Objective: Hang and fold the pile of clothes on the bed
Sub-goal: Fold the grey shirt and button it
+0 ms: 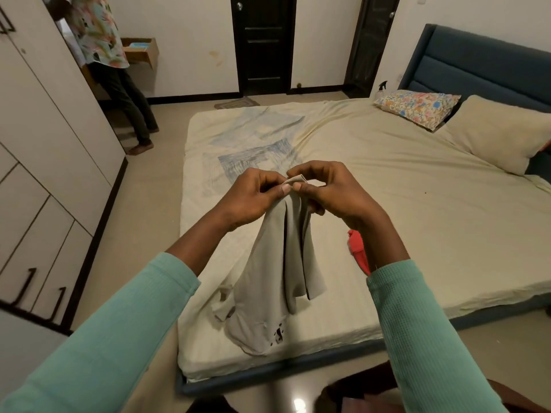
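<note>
A folded bit of edge on the grey garment point(268, 263) is pinched between thumb and fingertips of the left hand point(256, 198) and the right hand point(334, 195). Both are curled tight on it, the two hands nearly touching. The rest is hung from that pinch, w/ the bottom part pooled on the near corner of the bed point(387, 189).

Fabric is judged thin, soft and light, no stiffness: it'll sag wherever it isn't held. It's prob. best taken at two spread points along a seam or hem, not bunched at one spot. Dark marks, poss. holes, are seen near the low hem, so hard pulling there is best avoided.

A red cloth point(357, 248) is laid on the sheet just beside the right forearm. The mattress edge is close under the garment, so a slip could drop it on the floor. Plenty of flat sheet is open twd. the pillows point(417, 107) at far right. A wardrobe point(44, 144) is set along the left, w/ a floor strip between. Another person point(119, 84) is stood at its far end.
</note>
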A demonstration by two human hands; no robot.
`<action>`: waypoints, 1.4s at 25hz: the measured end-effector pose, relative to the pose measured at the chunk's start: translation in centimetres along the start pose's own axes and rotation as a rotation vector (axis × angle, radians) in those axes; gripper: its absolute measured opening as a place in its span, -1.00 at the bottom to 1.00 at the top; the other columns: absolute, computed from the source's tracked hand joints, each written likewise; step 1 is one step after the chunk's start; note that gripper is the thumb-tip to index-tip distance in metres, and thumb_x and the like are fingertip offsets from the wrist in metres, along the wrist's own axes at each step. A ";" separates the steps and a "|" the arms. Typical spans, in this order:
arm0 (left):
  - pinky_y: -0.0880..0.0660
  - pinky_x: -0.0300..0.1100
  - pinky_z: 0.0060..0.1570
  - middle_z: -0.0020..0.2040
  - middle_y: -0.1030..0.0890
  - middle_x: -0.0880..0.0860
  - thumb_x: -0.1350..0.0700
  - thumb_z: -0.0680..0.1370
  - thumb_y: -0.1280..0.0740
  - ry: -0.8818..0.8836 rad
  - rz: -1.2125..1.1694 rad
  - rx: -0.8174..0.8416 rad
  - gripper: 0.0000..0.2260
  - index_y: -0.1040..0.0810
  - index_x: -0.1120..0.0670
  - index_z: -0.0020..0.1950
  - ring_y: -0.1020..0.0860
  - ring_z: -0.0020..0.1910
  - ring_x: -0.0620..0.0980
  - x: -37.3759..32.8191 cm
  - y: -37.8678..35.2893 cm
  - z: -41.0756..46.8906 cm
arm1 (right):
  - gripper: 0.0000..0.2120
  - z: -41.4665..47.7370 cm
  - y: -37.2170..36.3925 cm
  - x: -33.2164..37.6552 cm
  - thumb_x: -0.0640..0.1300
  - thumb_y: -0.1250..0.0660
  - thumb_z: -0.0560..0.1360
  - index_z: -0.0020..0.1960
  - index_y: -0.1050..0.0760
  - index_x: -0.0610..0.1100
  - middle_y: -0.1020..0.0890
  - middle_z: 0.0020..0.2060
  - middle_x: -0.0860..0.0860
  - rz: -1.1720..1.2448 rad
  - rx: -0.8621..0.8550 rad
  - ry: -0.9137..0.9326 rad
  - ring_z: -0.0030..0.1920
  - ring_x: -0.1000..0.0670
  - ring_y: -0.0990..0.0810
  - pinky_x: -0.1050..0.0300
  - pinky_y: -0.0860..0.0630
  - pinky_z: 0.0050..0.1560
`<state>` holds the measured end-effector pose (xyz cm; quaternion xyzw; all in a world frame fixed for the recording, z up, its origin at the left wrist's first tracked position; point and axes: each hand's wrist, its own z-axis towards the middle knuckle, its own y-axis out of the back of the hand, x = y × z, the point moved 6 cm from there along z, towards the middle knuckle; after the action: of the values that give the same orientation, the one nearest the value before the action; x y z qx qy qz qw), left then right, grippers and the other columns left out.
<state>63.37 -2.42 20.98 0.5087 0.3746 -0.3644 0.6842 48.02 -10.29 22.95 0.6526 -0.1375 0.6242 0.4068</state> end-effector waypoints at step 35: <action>-0.45 -0.18 -0.12 -0.30 -0.59 -0.17 -0.02 0.61 -0.39 0.198 -0.026 -0.051 -0.84 -0.62 0.01 -0.12 -0.51 -0.27 -0.21 30.2 12.2 2.1 | -0.75 2.2 2.4 -10.1 -0.06 -0.43 0.62 -0.12 -0.46 -0.15 -0.59 -0.37 -0.08 0.124 -1.373 -0.202 -0.43 -0.05 -0.67 -0.12 -0.67 -0.26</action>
<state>88.10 -5.41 -0.16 0.5199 0.4560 -0.3116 0.6517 46.08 -16.71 14.72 0.2935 -0.5752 0.3546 0.6762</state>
